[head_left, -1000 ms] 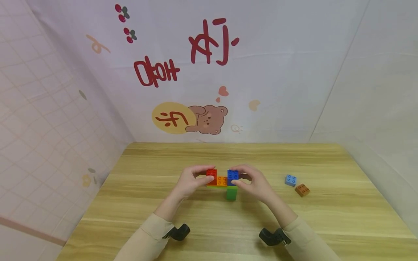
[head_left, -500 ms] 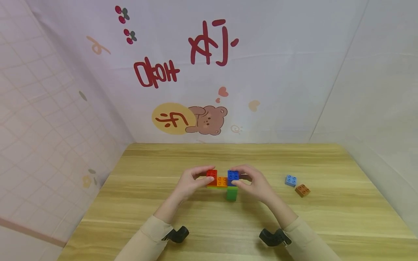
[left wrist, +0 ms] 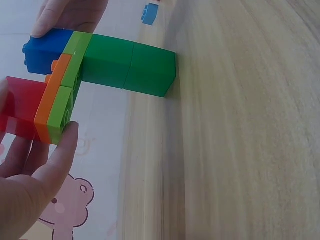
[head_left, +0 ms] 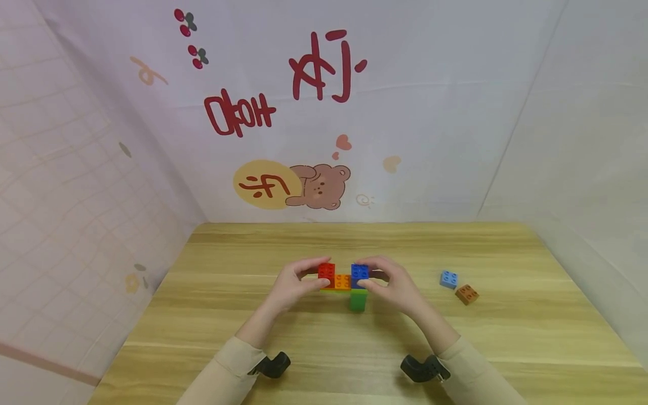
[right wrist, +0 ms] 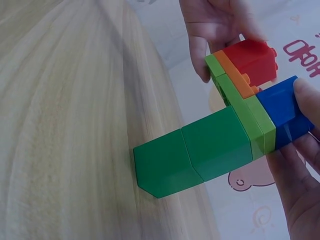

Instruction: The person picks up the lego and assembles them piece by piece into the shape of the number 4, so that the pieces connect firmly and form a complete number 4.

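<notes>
A small build of toy building bricks stands on the table, held from both sides. Its column is two stacked dark green bricks (right wrist: 192, 152), topped by light green plates (right wrist: 245, 112) that jut out to the left. On these lies a thin orange brick (head_left: 342, 282). My left hand (head_left: 292, 288) grips the red brick (head_left: 326, 271) at the overhanging end; in the left wrist view one fingertip presses the light green plate from below. The blue brick (head_left: 359, 271) sits above the column, pinched between thumb and fingers of my right hand (head_left: 394, 286).
To the right of the build, a light blue brick (head_left: 448, 279) and a brown brick (head_left: 467, 294) lie close together on the wooden table (head_left: 253, 236). A printed white cloth wall (head_left: 430, 112) rises behind the table.
The head view has shifted very slightly. Both hands keep their hold on the red and blue bricks, and the build stays in place.
</notes>
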The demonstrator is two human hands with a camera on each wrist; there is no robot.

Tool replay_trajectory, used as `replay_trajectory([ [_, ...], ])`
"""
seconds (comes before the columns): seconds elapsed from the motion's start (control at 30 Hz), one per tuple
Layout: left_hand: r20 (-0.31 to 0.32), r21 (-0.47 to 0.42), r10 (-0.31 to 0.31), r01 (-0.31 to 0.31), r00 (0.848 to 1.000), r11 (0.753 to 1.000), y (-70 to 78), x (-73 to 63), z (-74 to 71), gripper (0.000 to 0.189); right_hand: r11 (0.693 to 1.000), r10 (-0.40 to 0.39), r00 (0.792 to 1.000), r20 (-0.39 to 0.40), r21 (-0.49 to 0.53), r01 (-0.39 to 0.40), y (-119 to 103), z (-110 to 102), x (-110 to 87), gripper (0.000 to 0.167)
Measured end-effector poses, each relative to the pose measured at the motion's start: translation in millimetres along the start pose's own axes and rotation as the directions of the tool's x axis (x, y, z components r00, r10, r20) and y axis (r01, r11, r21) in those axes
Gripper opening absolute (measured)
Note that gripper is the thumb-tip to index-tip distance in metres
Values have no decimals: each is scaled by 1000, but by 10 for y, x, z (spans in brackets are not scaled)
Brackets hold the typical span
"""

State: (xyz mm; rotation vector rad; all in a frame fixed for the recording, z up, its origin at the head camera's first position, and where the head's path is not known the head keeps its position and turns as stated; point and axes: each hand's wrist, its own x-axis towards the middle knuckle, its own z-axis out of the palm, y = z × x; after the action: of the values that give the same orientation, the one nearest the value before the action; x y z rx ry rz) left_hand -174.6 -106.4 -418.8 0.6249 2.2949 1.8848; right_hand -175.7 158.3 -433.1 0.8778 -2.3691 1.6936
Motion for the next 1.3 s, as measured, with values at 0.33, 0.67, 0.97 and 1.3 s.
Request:
replay_trajectory([
  [0.33,-39,20,-34,35,999,999,9,-14,7,44,998,61,998,5,12,-61,-9,22,-9,42],
  [0.67,-18,31,-45,46,999,998,340,-81,19,40,1000,1,1000,15,-30,-1,-172,-89,-158,52],
  [0.97,-34,4,-84,85,996,996,345,-92,36,41,994,-5,998,-59,-105,-1,240,-339,-371,52],
  [1.3,-64,14,-92,93,994,996,347,-83,56,39,978,-27,993,-117,-207,2,377,-733,-699,53],
])
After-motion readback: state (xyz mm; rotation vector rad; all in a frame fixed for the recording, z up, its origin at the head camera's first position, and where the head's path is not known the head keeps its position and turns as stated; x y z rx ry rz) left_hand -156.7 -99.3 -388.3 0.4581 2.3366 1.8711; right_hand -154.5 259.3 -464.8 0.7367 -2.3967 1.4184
